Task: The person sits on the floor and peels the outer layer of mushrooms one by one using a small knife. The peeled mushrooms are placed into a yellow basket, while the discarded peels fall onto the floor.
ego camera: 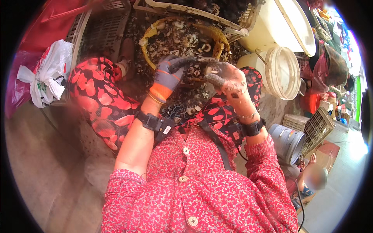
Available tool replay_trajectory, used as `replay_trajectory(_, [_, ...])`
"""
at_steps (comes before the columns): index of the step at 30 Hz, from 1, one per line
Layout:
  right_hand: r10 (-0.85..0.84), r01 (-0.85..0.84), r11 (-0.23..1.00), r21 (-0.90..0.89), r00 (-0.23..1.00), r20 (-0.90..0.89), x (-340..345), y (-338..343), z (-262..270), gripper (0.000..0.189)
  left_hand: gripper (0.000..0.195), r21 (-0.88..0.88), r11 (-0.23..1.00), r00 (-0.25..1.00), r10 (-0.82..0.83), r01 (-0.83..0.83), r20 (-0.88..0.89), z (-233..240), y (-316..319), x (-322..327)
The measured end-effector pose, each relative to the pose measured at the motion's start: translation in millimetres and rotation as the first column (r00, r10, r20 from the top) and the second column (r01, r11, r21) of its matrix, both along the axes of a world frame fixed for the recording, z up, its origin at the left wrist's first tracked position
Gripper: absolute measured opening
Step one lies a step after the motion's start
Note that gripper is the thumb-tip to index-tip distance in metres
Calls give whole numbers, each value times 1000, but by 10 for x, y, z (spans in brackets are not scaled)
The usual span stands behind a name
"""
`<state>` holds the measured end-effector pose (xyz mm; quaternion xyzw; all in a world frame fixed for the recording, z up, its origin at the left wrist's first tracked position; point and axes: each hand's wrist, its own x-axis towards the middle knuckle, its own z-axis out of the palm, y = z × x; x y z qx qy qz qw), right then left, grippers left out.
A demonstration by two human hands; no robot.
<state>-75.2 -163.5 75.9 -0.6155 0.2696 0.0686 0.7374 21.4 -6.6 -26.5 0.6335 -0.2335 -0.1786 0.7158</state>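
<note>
My left hand, in a grey work glove with an orange cuff and darkened fingers, reaches over a yellow-rimmed tub. Its fingers close on a dark slender object, too small and dark to name. At the other end of this object, my right hand is curled, with dark grey coverings on its fingers and wet bits stuck to the skin. Whether it grips anything is hidden by the fingers. Shell pieces and pale scraps fill the tub below both hands.
A crate with dark contents stands beyond the tub. To the right are a white bucket, a large pale container and a grey bucket. White plastic bags sit at left. Another person is at lower right.
</note>
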Motion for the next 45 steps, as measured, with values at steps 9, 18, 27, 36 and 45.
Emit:
replay_trajectory(9, [-10,-1,996,84,990,138,-56,-15,-13,33,37,-24,1000,999,-4,5,36,164,22,-29])
replay_trajectory(18, [-265,88,782,617,943,201,-78,-84,-177,30,37,-54,997,983,-41,52,178,400,-2,-97])
replay_trajectory(27, [-52,54,999,1,959,280,-115,94,21,34,30,18,988,968,153,-153,-201,-193,4,57])
replay_trajectory(36, [-445,307,774,553,886,131,-276,84,-385,34,33,214,962,905,65,-169,420,354,13,-164])
replay_trajectory(45, [-561,444,334,832,802,-203,-127,176,-465,10,38,157,971,816,60,-181,575,456,-90,-271])
